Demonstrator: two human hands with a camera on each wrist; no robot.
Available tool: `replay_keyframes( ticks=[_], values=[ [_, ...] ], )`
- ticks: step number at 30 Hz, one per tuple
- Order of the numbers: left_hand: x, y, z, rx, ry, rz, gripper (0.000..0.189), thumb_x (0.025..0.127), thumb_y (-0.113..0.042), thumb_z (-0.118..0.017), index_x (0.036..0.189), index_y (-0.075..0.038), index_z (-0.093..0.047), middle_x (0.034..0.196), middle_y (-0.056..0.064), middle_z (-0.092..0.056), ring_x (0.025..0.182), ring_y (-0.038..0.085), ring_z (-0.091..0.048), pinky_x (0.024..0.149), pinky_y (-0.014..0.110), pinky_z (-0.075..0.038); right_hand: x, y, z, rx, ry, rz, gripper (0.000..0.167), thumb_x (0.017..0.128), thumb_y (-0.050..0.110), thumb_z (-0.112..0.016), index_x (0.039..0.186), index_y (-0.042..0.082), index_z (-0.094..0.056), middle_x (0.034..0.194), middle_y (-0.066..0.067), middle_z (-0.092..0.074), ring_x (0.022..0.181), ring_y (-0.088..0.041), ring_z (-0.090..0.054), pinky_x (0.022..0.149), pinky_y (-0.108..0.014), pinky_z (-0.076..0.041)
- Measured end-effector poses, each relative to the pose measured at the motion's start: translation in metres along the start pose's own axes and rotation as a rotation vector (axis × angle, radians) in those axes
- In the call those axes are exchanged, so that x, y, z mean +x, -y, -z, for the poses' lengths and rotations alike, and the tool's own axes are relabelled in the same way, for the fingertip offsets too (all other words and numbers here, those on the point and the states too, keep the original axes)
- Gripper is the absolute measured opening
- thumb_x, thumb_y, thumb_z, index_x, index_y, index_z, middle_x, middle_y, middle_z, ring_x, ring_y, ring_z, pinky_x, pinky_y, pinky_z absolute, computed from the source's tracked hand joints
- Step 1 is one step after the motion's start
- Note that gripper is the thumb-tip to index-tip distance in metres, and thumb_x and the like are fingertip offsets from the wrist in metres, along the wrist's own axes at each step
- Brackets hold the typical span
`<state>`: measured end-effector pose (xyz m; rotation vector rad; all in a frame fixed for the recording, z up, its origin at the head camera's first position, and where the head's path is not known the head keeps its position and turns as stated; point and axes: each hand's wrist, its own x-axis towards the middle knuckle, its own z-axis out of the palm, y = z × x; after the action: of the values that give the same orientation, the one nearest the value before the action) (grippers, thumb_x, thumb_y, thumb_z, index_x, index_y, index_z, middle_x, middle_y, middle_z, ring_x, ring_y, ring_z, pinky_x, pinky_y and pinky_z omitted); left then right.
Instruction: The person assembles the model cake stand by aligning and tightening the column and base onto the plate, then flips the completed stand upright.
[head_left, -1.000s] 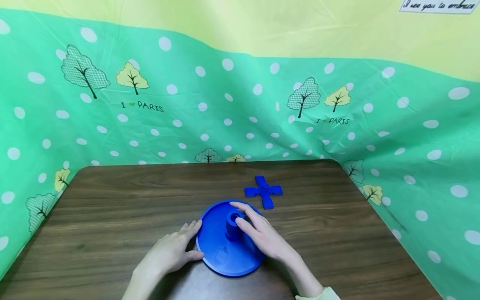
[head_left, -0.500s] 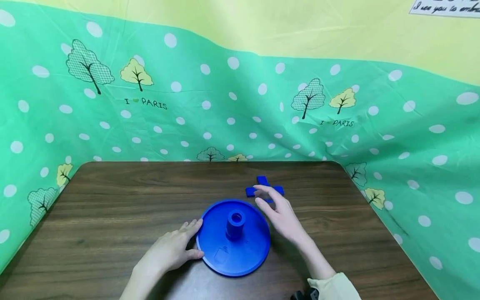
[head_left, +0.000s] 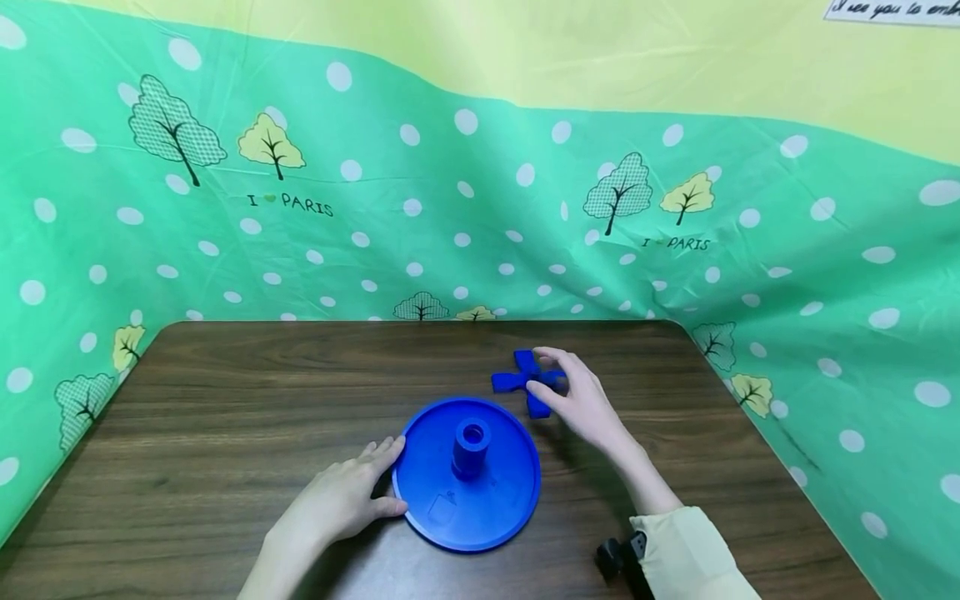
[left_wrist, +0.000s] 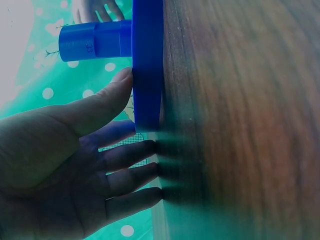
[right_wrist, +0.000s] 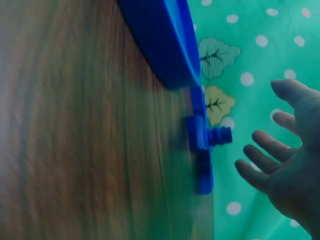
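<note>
A round blue disc (head_left: 498, 508) with a raised rim lies on the table, a hollow upright post (head_left: 470, 458) at its centre. My left hand (head_left: 333, 504) touches the disc's left rim with thumb and fingertips, its fingers fairly straight. Beyond the disc lies a blue four-armed cross piece (head_left: 510, 382). Over its right side is my right hand (head_left: 588, 404), partly covering it in the head view. The right wrist view shows a short peg (right_wrist: 221, 135) standing up from the cross, with the right hand's loosely bent fingers apart from it.
The dark wood-grain table (head_left: 262, 400) has rounded far corners. Behind and beside it hangs a green and yellow cloth (head_left: 450, 192) with white dots and printed trees. A black device (head_left: 622, 558) sits at the right sleeve (head_left: 690, 550).
My right hand has left the disc's post and moved forward and right to the cross piece. The left hand stays at the disc's rim; disc and cross have not visibly moved.
</note>
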<state>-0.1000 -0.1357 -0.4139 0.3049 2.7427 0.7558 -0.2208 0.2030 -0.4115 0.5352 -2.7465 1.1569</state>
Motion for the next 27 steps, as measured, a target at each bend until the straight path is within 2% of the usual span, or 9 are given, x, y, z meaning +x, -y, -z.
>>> replay_keyframes(
  ticks=[9, 17, 21, 27],
  values=[
    [0.000, 0.000, 0.001, 0.003, -0.002, -0.004, 0.084, 0.086, -0.043, -0.080, 0.156, -0.012, -0.045, 0.161, 0.015, -0.046, 0.149, 0.042, -0.043, 0.115, 0.071, -0.035, 0.007, -0.016, 0.000, -0.140, 0.083, -0.078, 0.072, 0.094, 0.040, -0.074, 0.155, 0.015, -0.044, 0.153, -0.019, -0.050, 0.143, -0.040, -0.047, 0.114, -0.064, -0.043],
    [0.001, 0.000, 0.001, 0.004, -0.005, -0.005, 0.084, 0.086, -0.042, -0.081, 0.156, -0.012, -0.045, 0.161, 0.015, -0.046, 0.149, 0.042, -0.043, 0.116, 0.070, -0.036, 0.005, -0.029, -0.003, -0.289, 0.189, -0.135, 0.092, 0.089, 0.050, -0.077, 0.161, 0.013, -0.033, 0.160, -0.025, -0.039, 0.144, -0.048, -0.046, 0.112, -0.070, -0.041],
    [0.001, 0.000, 0.001, 0.007, -0.007, -0.006, 0.084, 0.086, -0.042, -0.081, 0.156, -0.012, -0.046, 0.161, 0.015, -0.046, 0.149, 0.042, -0.043, 0.116, 0.070, -0.036, 0.005, -0.033, -0.004, -0.360, 0.215, -0.146, 0.098, 0.087, 0.055, -0.077, 0.161, 0.010, -0.032, 0.161, -0.029, -0.036, 0.145, -0.053, -0.041, 0.111, -0.077, -0.035],
    [0.002, 0.000, 0.001, 0.000, -0.002, 0.002, 0.084, 0.086, -0.042, -0.081, 0.156, -0.012, -0.045, 0.161, 0.015, -0.046, 0.149, 0.041, -0.043, 0.116, 0.070, -0.036, 0.007, -0.035, -0.007, -0.410, 0.230, -0.159, 0.101, 0.083, 0.059, -0.078, 0.159, 0.007, -0.036, 0.161, -0.033, -0.035, 0.144, -0.058, -0.039, 0.113, -0.077, -0.032]
  ],
)
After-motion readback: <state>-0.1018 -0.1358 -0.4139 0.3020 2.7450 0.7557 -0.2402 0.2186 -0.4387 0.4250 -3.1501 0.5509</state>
